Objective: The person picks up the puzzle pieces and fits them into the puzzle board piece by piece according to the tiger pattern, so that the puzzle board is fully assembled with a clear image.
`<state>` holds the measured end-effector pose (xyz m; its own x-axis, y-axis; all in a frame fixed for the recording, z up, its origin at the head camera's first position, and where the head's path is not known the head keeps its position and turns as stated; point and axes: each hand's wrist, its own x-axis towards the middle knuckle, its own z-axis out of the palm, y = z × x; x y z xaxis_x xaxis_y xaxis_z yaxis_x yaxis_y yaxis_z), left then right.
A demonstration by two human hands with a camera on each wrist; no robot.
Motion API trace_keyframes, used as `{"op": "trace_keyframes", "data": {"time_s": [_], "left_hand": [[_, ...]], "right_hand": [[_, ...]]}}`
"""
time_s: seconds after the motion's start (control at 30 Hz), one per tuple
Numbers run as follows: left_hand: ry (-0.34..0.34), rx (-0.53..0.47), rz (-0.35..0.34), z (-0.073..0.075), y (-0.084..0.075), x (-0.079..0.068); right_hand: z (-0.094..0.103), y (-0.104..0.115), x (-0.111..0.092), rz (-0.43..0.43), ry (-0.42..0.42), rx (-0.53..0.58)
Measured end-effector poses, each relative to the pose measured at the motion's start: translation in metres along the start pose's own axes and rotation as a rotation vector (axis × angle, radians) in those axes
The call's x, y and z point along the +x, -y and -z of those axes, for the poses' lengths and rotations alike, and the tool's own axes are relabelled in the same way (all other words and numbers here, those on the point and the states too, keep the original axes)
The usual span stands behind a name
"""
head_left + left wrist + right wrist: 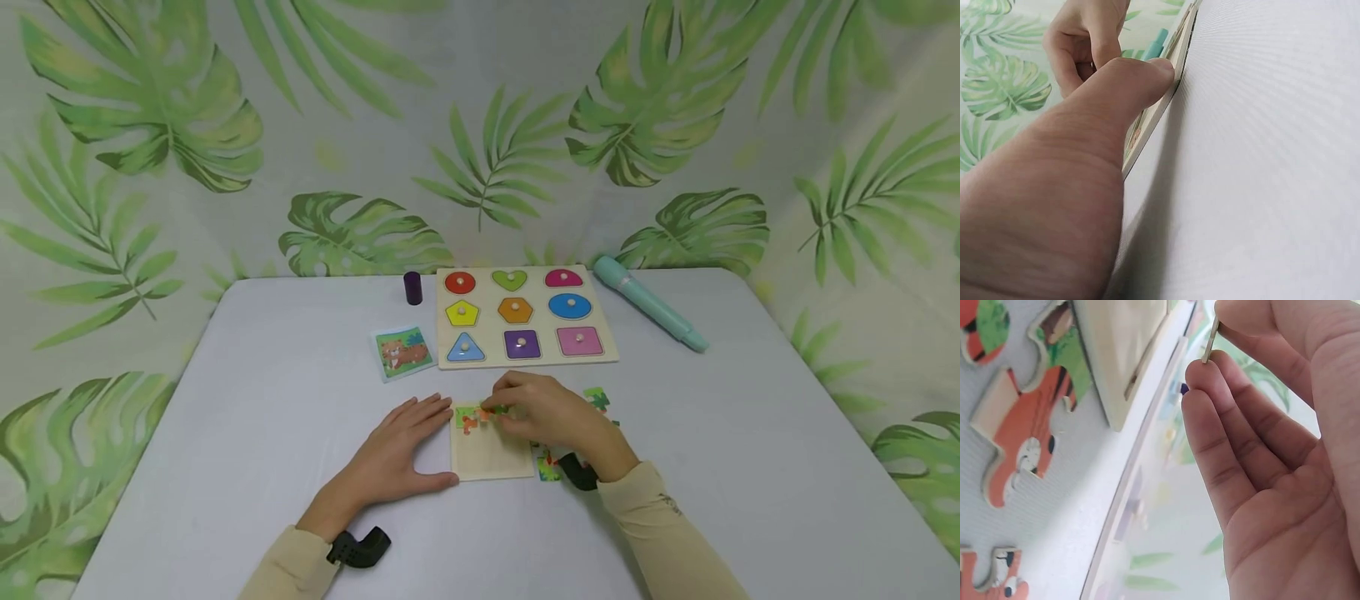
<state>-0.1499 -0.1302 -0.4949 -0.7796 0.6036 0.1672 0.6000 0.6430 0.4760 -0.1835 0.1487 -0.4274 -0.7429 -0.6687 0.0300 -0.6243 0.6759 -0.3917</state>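
Observation:
A square wooden puzzle tray [491,458] lies on the table, with orange-and-green jigsaw pieces [467,421] in its upper left corner. My left hand [392,462] rests along the tray's left side, fingers straight, the thumb [1157,74] at its near edge. Over the tray's upper part, my right hand [553,410] pinches a jigsaw piece [1210,342] between thumb and fingertips; only its thin edge shows in the right wrist view. Loose jigsaw pieces [1035,434] lie to the right of the tray, partly hidden by the right hand and wrist in the head view.
Behind the tray lies a shape-knob board [480,329]. A picture card with a bear [403,352] is left of it, beneath a dark purple cylinder [412,288] standing farther back. A teal pen-shaped device [651,304] lies at the back right.

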Motion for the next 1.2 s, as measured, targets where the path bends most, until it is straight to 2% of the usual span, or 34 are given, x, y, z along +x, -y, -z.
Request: {"op": "trace_keyframes", "data": {"time_s": [0.63,1.2], "left_hand": [[0.016,-0.008,0.006,-0.005,-0.002,0.002],[-0.001,0.023,-0.006,-0.001,0.001,0.001]], "right_hand": [[-0.011,-0.004,-0.001,-0.02,0.034,0.011],[-0.019,-0.008,0.006,-0.001,0.019,0.0]]}}
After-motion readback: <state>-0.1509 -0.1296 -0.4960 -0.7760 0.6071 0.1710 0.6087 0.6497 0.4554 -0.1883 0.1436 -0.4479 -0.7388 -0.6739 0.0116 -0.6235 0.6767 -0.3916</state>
